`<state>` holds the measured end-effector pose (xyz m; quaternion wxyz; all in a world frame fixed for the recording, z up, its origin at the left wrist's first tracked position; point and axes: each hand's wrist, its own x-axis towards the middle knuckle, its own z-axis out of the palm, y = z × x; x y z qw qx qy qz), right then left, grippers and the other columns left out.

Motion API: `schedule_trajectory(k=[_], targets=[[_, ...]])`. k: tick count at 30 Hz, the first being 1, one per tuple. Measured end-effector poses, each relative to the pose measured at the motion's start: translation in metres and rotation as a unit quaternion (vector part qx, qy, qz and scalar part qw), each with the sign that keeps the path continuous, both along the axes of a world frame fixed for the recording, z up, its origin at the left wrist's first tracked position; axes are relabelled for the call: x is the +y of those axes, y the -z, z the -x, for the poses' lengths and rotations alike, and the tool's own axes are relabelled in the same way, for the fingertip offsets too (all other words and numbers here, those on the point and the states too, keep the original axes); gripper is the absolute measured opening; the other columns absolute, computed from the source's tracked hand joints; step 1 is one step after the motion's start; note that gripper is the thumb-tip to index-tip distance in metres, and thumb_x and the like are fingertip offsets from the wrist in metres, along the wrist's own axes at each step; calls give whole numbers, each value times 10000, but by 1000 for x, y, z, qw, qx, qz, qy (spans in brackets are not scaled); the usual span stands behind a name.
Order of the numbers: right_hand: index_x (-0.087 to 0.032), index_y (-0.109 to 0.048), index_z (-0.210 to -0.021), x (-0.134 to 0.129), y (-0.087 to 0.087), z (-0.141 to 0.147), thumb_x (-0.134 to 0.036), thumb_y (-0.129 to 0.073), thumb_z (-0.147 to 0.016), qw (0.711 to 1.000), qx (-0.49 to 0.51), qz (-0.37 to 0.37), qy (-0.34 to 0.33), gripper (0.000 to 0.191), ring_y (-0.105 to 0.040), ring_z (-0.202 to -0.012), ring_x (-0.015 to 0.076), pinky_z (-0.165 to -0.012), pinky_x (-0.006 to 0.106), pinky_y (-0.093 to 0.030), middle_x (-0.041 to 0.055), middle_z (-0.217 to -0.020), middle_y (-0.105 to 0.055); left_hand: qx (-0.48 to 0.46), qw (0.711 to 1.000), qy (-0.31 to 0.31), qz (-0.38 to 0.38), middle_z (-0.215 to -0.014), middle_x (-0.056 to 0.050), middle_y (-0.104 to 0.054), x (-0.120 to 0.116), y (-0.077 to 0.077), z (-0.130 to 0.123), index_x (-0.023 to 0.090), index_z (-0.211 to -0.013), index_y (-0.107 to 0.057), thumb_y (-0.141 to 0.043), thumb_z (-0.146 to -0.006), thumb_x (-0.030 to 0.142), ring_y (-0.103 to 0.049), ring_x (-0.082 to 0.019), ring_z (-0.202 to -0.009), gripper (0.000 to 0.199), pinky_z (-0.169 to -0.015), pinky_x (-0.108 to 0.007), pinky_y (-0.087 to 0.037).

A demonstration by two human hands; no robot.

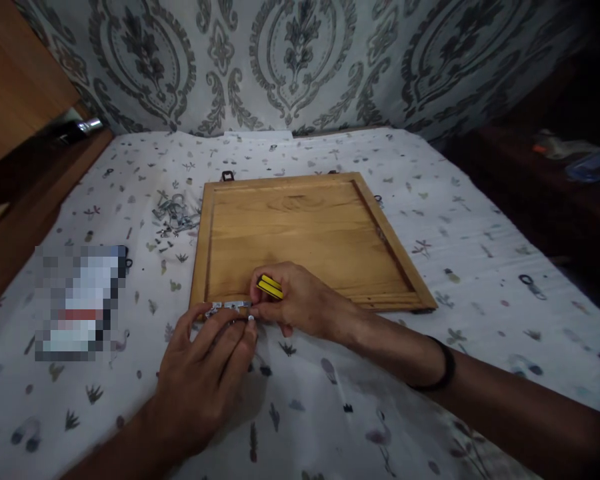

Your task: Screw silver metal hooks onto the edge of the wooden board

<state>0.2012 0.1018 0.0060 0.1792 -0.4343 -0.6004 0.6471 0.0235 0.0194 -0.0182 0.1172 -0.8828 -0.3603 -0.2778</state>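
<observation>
A framed wooden panel [295,233] lies flat on the patterned cloth. At its near left edge is a small silver metal fitting [236,304]. My left hand [205,373] is closed over this fitting, fingertips pressing it against the panel's edge. My right hand [300,300] grips a screwdriver [270,287] whose yellow-and-black handle shows above the fingers. Its shaft and tip are hidden behind the fingers, close beside the fitting and my left fingertips.
Loose metal hardware [177,215] is heaped left of the panel. Farther left lies a pixelated, phone-like object [83,303]. Dark metal pieces [228,176] stick out at the panel's far edge. Wooden furniture [25,87] stands at the left, and a patterned wall [220,60] rises behind.
</observation>
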Motion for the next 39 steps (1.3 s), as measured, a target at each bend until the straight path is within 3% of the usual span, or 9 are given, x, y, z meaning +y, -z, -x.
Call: schedule_trajectory(k=[14,17,19,22,23,25,28,33,39], targets=[[-158,-576,-665,-2,-7,-12,-114,-671,-825,999,32,-5,8,191,-472,-408,29,-430,164,-380,-81,-529,-560,22,1000,-20,10,-968,-66,-734,0,5,3,115,-1057,-661,-559,-956,109,-642,-219,-998,144,-1012,-460,-431],[-169,-581,-666,-4,-14,-19,-243,-642,-881,992,86,-36,80,235,-468,-444,32,-442,171,-358,-49,-569,-584,10,1000,-15,12,-955,-53,-735,0,5,2,122,-1046,-663,-575,-951,102,-637,-216,-1002,131,-1018,-450,-423],[-173,-611,-711,-6,-22,-23,-373,-643,-893,974,132,-72,172,272,-453,-457,44,-421,178,-326,-26,-589,-582,5,1000,-15,16,-956,-50,-737,-1,5,2,120,-1048,-663,-587,-946,97,-631,-217,-1010,129,-1018,-449,-420],[-179,-572,-684,-10,-41,-25,-456,-615,-907,909,253,-100,315,359,-363,-452,52,-395,187,-234,-33,-544,-484,12,1000,-20,21,-978,-58,-738,-1,4,2,115,-1056,-664,-591,-948,97,-623,-224,-1026,132,-1011,-456,-419],[-183,-526,-643,-11,-47,-24,-434,-610,-910,885,314,-94,330,375,-321,-447,52,-393,189,-202,-43,-524,-425,14,999,-21,21,-983,-63,-737,-1,4,2,113,-1057,-664,-589,-949,97,-621,-227,-1031,133,-1007,-458,-421],[-189,-448,-566,-12,-56,-19,-393,-610,-902,862,392,-95,308,425,-253,-424,54,-383,204,-170,-56,-499,-313,16,1000,-19,19,-987,-68,-737,-1,4,3,111,-1063,-664,-586,-951,97,-617,-232,-1037,137,-1002,-461,-424],[-213,-360,-491,-10,-59,-4,-548,-544,-921,861,448,-100,220,575,-178,-373,70,-360,239,-149,-62,-426,-204,16,1000,-14,14,-982,-68,-737,-1,4,3,107,-1073,-661,-581,-954,96,-612,-231,-1032,144,-994,-458,-426],[-223,-371,-462,-3,-47,25,-612,-593,-881,843,500,-75,183,614,-172,-367,76,-367,261,-129,-68,-397,-213,20,1000,-17,9,-951,-56,-736,1,4,3,102,-1075,-661,-589,-954,107,-608,-219,-1008,141,-995,-442,-423],[-231,-339,-435,-3,-46,35,-691,-562,-855,858,479,-58,178,662,-203,-374,86,-391,256,-162,-63,-386,-212,18,1000,-21,10,-949,-58,-732,0,4,2,93,-1062,-664,-577,-959,104,-605,-217,-1006,135,-996,-439,-419]])
